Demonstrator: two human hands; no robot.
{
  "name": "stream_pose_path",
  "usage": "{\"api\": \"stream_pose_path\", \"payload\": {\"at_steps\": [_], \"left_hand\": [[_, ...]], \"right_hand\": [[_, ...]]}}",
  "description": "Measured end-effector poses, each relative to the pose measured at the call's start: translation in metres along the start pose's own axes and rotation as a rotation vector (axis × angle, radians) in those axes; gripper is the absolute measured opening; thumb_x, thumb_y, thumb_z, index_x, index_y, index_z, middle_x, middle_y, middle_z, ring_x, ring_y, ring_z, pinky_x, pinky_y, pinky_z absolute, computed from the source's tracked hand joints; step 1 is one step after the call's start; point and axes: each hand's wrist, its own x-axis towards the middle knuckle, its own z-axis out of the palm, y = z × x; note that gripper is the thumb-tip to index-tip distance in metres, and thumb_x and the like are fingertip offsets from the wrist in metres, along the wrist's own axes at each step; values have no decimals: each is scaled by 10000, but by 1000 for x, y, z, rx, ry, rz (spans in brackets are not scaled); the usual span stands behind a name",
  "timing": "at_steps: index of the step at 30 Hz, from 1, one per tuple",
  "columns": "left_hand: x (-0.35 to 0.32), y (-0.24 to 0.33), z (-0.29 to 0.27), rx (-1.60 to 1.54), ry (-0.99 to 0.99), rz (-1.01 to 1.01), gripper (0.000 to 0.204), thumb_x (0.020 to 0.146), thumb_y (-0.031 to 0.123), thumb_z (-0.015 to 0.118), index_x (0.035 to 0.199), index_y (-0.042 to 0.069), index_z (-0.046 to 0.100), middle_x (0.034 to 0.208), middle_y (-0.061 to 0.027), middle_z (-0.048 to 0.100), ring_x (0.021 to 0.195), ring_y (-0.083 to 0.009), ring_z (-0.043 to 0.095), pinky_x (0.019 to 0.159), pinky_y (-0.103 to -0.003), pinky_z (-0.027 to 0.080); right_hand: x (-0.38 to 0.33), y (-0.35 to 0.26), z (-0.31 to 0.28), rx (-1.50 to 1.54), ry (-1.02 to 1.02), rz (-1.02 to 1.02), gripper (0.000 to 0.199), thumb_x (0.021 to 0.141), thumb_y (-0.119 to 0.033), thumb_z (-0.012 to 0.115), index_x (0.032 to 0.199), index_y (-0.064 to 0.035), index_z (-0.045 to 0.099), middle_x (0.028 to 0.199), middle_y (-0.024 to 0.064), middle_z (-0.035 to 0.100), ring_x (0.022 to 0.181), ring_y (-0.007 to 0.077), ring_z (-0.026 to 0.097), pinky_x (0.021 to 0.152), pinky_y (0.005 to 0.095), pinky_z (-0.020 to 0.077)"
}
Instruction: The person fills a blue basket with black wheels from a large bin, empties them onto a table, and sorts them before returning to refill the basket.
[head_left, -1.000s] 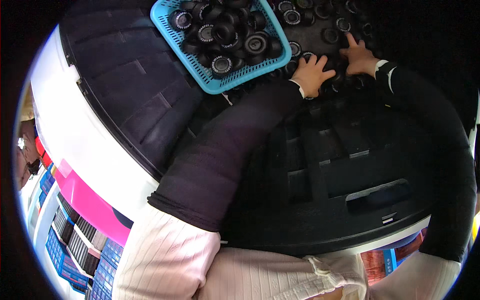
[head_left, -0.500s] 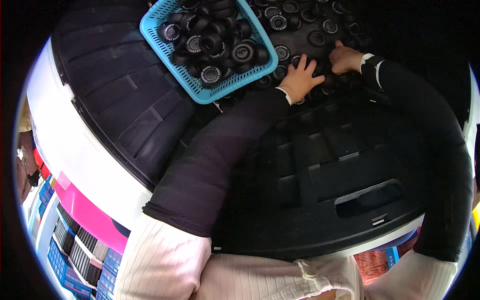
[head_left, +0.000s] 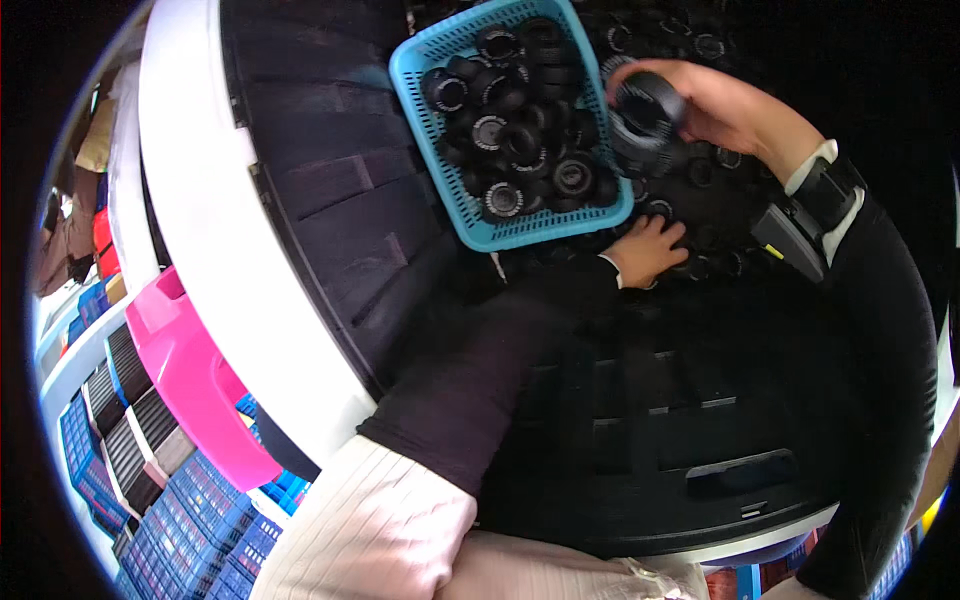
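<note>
Tyre [head_left: 646, 112] now clamped in right hand [head_left: 712, 98], apparently between thumb and fingers, raised over the spread of loose tyres [head_left: 700, 172] and just beside the right rim of the basket [head_left: 548, 231]. Blurred by motion; seemingly at least one more just below in the same grip, but cannot tell how many. Half a second ago, right hand down among the loose tyres, close to left hand [head_left: 648, 252]. Now parted: left hand still low, near the basket's near right corner, fingers apart, tips on or just over loose tyres, nothing visibly gripped. View shifted too, with basket nearer the middle and wrist device [head_left: 797, 241] showing more fully. In effect, by judgement, from handling on the surface to holding clear of it, with nothing visibly added to the basket.

Counted: two hands, one basket, one wrist device, one slot [head_left: 740, 475] in the near black panel [head_left: 600, 470]. Of basket tyres [head_left: 502, 199], upwards of a dozen distinguishable, perhaps more underneath. Of loose tyres, at least eight, the rest lost in dark and blur. Off left, one pink tub [head_left: 190, 375] and several stacked blue crates [head_left: 180, 520], impossible to count exactly.
</note>
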Motion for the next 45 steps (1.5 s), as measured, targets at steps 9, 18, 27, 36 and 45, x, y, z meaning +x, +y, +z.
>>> {"api": "stream_pose_path", "payload": {"at_steps": [9,18,27,36,45], "left_hand": [[5,-5,-14,132,-315,-70,780,627,284,749,1320,341,396,1433,-176,236,1254,-430,291,991,-618,241],[6,-5,9,42,-180,-35,674,684,124,680,1303,217,432,1271,-164,457,1126,-375,463,983,-554,283],[-9,-14,-9,1,-118,-73,760,599,288,759,1266,100,449,1298,-244,336,1040,-411,479,878,-468,398],[-6,12,11,73,-30,-66,833,549,98,768,1296,144,402,1349,-269,262,993,-393,514,824,-441,463],[-12,9,7,-55,-49,-152,696,508,64,765,1116,35,428,1301,-230,281,1047,-390,462,815,-461,486]], "right_hand": [[63,5,44,-780,431,-341,286,821,-96,564,1105,-87,598,886,119,642,739,175,621,661,295,491],[63,17,45,-971,491,-649,379,793,-5,556,1171,-29,555,996,173,616,916,288,621,801,358,501],[4,62,-58,-1435,361,-33,335,773,-133,593,1096,-47,579,1016,164,609,962,329,585,838,400,470],[-58,191,-13,-1103,-220,634,1033,577,-423,787,1421,-148,258,1437,269,106,1256,427,340,976,442,394],[-17,161,-4,-1016,-274,646,1156,470,-404,841,1393,-44,246,1399,255,192,1270,413,307,1028,393,334]]}}
